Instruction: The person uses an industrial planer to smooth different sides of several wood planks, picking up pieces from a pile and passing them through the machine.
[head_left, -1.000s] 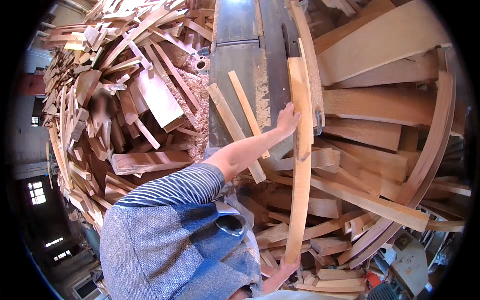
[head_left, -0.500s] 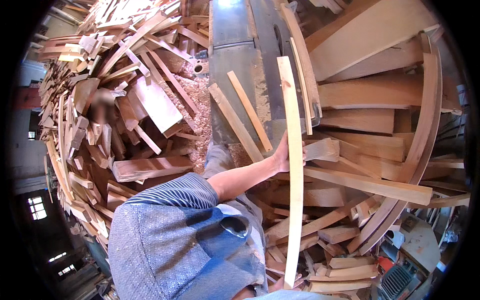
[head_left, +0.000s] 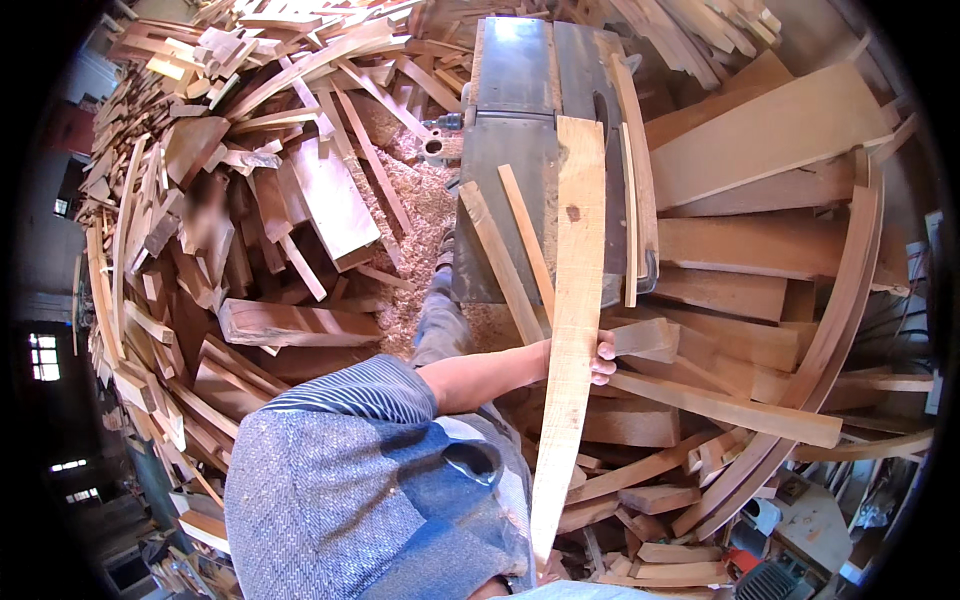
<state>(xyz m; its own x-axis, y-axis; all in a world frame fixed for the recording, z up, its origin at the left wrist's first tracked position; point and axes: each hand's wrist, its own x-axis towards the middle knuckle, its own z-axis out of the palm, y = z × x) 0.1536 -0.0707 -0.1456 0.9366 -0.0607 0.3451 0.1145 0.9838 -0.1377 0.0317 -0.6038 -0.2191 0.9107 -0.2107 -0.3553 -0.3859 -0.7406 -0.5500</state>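
Note:
A long pale wooden board (head_left: 575, 260), with its broad knotted face up, stretches from over the machine bed down toward the lower edge. My left hand (head_left: 604, 358) is closed round its middle, fingers curled over the right edge and the palm hidden beneath. At the near end of the board my right hand (head_left: 550, 568) shows only in a small part, closed on the wood; most of its fingers are out of sight. Two narrow strips, a wider one (head_left: 500, 262) and a thinner one (head_left: 527, 240), lean on the machine's near left part.
Ahead stands the grey metal planer-like machine (head_left: 510, 150) with a wooden fence (head_left: 634, 170) on its right. Stacked planks (head_left: 750, 245) fill the right side. Heaped offcuts (head_left: 300, 325) and wood shavings (head_left: 425, 210) lie to the left. A squared timber (head_left: 720, 405) juts out near my left hand.
The board has turned from its narrow edge to its broad face, and its near end has shifted left. Both hands moved with it. My view has shifted, so the machine sits farther right and lower.

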